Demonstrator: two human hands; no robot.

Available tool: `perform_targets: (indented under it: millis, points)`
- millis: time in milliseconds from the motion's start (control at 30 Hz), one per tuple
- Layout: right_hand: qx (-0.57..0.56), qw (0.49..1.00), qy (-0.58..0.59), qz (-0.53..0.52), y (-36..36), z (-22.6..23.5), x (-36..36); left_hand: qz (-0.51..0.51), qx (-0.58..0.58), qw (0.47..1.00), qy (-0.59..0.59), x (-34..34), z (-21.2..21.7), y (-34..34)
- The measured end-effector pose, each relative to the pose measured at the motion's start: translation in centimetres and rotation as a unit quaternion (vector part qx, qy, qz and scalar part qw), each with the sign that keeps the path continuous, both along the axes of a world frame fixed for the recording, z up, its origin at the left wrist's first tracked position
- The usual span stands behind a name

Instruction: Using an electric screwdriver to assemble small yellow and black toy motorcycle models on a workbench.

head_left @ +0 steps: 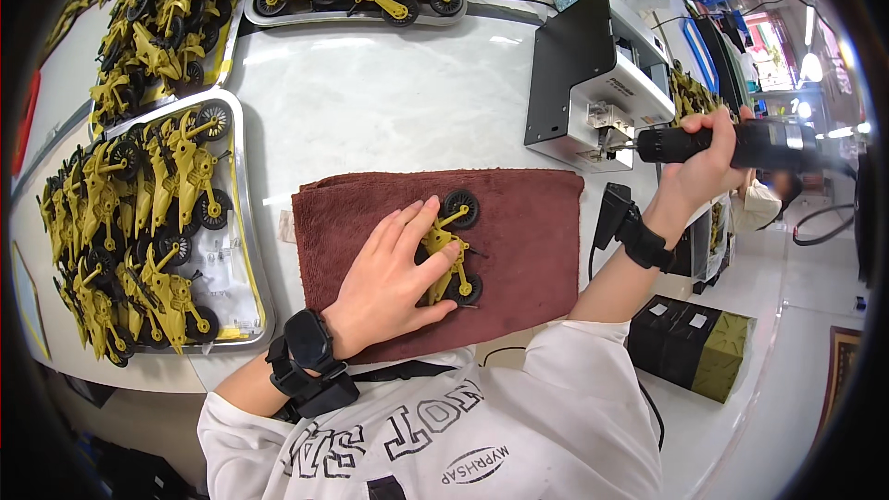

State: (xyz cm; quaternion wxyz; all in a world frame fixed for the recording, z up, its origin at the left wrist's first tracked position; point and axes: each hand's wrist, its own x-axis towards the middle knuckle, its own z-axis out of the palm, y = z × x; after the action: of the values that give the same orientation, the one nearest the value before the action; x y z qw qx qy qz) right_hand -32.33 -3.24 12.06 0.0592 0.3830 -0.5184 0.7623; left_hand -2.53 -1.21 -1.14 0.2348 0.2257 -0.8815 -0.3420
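Note:
A yellow toy motorcycle (448,255) with black wheels lies on its side on a folded brown cloth (532,259). My left hand (396,264) rests flat over the toy's left part, fingers stretched out and covering some of it. Out to the right, my right hand (706,156) is wrapped round a black electric screwdriver (676,143). Its bit points left, at the front outlet of a black-and-white box-shaped machine (593,83), probably a screw feeder. Whether the tip touches a screw is too small to tell.
Metal trays piled with yellow toy motorcycles stand at the left (243,222) and at the back (361,20). More toys (162,28) are heaped at the far left. A black and olive box (690,343) sits low at the right. A cable trails from the screwdriver.

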Motion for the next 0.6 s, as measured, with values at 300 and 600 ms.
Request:
perform_targets:
  millis: [300, 600]
  points:
    - [0.099, 0.991, -0.027, 0.082, 1.8, -4.6, 2.1, 0.006, 0.005, 1.0, 0.009, 0.0, -0.1, -0.1]
    - [0.01, 0.999, 0.024, 0.031, -0.8, 0.6, 0.9, 0.003, -0.006, 1.0, -0.001, 0.0, 0.1, -0.1]
